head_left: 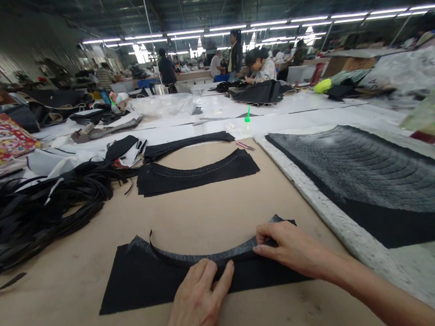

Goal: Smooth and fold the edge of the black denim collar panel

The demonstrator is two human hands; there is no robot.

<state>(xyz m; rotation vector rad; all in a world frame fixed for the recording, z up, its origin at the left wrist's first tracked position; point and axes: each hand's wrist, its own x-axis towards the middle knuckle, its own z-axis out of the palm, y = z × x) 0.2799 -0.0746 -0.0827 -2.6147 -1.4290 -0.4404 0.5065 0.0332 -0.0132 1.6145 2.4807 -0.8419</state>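
strip pile (69,206): far left | panel (132,282): front centre on board (62,308) | strip (168,261): along curve, left end loose; looks part-laid | left hand (199,296): fingers spread, on panel middle | back panels (199,179): behind, no hand on them | right hand (289,243): fingertips pinching strip, curve's right

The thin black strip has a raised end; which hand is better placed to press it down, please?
Probably the left hand: it lies nearer the strip's raised end, while the right hand is farther along.
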